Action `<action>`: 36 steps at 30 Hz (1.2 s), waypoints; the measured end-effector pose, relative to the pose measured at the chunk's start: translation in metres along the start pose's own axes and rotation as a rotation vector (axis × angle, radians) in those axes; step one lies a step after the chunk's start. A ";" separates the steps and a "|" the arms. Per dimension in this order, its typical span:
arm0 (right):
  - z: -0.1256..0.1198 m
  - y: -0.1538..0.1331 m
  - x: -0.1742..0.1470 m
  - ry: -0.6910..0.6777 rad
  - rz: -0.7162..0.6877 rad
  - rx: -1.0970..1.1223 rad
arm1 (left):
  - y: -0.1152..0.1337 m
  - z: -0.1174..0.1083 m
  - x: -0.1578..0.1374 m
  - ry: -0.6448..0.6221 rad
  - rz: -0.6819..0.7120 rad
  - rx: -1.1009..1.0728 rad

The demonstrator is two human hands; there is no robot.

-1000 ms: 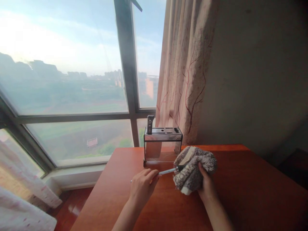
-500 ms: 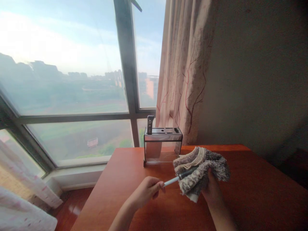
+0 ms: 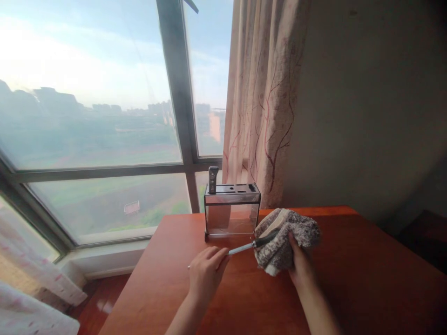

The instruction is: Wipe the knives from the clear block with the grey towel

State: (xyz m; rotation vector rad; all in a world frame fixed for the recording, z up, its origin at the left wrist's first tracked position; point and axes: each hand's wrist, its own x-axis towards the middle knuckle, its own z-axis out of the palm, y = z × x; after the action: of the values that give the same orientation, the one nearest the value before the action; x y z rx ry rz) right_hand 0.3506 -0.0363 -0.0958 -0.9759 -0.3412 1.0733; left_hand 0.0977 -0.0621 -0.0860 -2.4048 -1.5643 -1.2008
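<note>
My left hand (image 3: 206, 272) is closed around the metal rod of a sharpening steel (image 3: 240, 249), whose thin tip pokes out on the hand's left side. The steel's dark handle leans up to the right into a fluffy grey-and-white cloth (image 3: 303, 227). With my right hand (image 3: 299, 261) I grip this bunched cloth, which wraps part of the handle; most of those fingers are hidden behind it. Just beyond my hands stands a clear-sided knife block (image 3: 232, 200) with a slotted top. One dark handle (image 3: 213, 180) with holes sticks up from its left end.
All this is over a reddish-brown wooden table (image 3: 157, 284). Behind it are a large window (image 3: 101, 172) with a grey frame and a patterned curtain (image 3: 265, 102). A dark wall (image 3: 363, 107) rises on the right, and a white patterned fabric (image 3: 31, 307) hangs at lower left.
My left hand has slid along the rod, so its tip now shows on the left. The cloth and my right hand have shifted slightly left and up. The view has turned a little.
</note>
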 end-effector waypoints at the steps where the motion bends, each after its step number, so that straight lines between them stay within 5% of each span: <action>1: 0.001 0.001 0.000 0.012 -0.011 -0.019 | -0.001 -0.002 -0.001 0.079 0.067 0.054; 5: 0.006 0.002 -0.003 0.033 -0.050 -0.074 | -0.003 -0.009 -0.001 0.217 0.213 0.186; 11: 0.005 0.002 -0.003 0.047 -0.047 -0.052 | -0.007 -0.009 -0.001 0.174 0.194 0.145; 20: -0.006 -0.005 -0.003 -0.066 0.020 0.077 | 0.004 -0.010 0.006 -0.311 -0.160 -0.235; 26: -0.010 -0.002 -0.004 -0.171 0.093 0.143 | 0.008 0.001 0.005 -0.567 -0.451 -0.730; 36: -0.001 -0.006 -0.005 -0.103 0.069 0.177 | 0.004 0.013 0.004 -0.324 -0.498 -0.652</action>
State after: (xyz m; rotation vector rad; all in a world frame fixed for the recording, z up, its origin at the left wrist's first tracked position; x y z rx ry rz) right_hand 0.3526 -0.0424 -0.0905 -0.7809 -0.2928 1.1987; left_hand 0.1095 -0.0557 -0.0914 -2.7868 -2.2616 -1.6915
